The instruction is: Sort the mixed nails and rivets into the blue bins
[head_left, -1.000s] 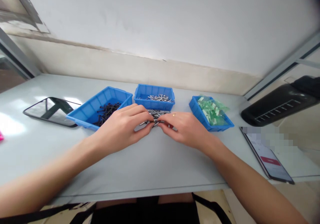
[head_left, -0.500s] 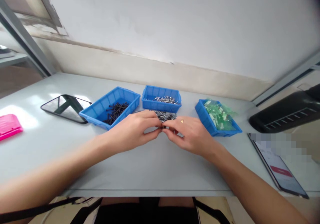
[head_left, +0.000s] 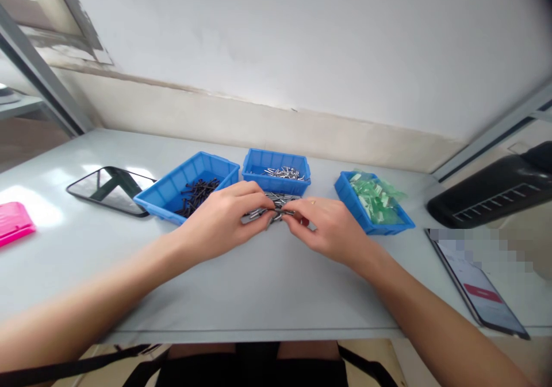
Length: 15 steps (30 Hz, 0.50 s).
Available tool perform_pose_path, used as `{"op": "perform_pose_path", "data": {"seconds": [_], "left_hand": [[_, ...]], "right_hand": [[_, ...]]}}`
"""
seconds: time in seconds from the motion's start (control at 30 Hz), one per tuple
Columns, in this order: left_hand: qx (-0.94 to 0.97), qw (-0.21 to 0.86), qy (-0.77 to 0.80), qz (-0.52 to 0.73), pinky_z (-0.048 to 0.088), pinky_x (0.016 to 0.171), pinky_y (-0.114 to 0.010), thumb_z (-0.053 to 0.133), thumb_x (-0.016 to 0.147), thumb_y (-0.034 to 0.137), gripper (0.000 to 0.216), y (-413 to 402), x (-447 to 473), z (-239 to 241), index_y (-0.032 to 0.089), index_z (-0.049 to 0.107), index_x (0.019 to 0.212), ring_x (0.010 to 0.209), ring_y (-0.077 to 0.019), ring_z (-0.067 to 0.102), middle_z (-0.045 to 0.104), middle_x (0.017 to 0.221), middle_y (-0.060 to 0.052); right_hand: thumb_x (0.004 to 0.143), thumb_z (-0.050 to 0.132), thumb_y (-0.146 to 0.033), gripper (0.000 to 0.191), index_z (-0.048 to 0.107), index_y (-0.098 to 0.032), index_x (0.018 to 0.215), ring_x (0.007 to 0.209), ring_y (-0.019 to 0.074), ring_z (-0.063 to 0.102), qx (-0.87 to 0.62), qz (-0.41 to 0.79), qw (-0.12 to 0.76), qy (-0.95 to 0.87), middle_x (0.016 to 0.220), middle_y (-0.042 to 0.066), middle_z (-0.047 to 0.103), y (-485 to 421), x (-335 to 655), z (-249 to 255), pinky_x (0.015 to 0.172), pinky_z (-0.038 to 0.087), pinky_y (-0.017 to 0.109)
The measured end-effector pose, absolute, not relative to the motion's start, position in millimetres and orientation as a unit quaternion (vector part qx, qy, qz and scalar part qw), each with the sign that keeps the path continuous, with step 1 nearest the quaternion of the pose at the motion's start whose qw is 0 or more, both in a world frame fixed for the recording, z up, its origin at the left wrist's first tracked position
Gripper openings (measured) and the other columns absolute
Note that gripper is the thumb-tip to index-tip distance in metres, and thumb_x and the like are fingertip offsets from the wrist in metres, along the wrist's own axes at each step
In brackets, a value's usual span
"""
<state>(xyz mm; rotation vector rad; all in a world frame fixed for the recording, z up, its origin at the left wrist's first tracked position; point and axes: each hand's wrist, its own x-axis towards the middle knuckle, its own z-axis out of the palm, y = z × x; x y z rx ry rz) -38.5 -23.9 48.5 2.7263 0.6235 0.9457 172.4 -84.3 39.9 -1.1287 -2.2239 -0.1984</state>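
Observation:
My left hand (head_left: 224, 217) and my right hand (head_left: 325, 226) meet at the middle of the grey table (head_left: 259, 283), fingertips pinched together over a loose pile of small silver and dark metal pins (head_left: 276, 206). Each hand's fingers are closed on a small pin from that pile; I cannot make out the piece clearly. Behind the pile stands a blue bin (head_left: 259, 165) with silver pins. To its left a larger blue bin (head_left: 172, 187) holds black screws. To the right a blue bin (head_left: 351, 198) holds small green plastic bags.
A dark phone (head_left: 107, 188) lies face up at the left, and a pink object (head_left: 12, 223) at the far left edge. Another phone (head_left: 478, 283) with a lit screen lies at the right. A black device (head_left: 487, 194) sits at the back right. A wall runs behind.
The view swung slightly, bringing the pink object into sight. Both hands stayed at the pin pile, fingertips working together with only small shifts.

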Motion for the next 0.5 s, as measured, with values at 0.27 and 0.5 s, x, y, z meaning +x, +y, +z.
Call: {"op": "perform_pose_path", "data": {"seconds": [0.27, 0.5], "left_hand": [[0.937, 0.061, 0.151, 0.310, 0.049, 0.077, -0.026, 0.056, 0.090, 0.019, 0.012, -27.0, -40.1, 49.7, 0.018, 0.065, 0.097, 0.083, -0.0140, 0.060, 0.062, 0.090, -0.002], [0.940, 0.055, 0.149, 0.301, 0.048, 0.077, -0.027, 0.056, 0.090, 0.020, 0.011, -27.0, -40.2, 50.0, 0.018, 0.064, 0.098, 0.084, -0.0143, 0.060, 0.063, 0.091, -0.002]], "right_hand": [[0.095, 0.046, -0.025, 0.021, 0.061, -0.017, 0.082, 0.061, 0.0138, 0.060, -0.422, -0.053, 0.251, -0.870, 0.068, 0.001, 0.065, -83.8, 167.8, 37.2, 0.057, 0.038, 0.026], [0.094, 0.047, -0.024, 0.018, 0.060, -0.017, 0.084, 0.062, 0.0132, 0.059, -0.429, -0.012, 0.252, -0.867, 0.069, 0.001, 0.064, -84.1, 167.4, 38.4, 0.058, 0.039, 0.025]]}}
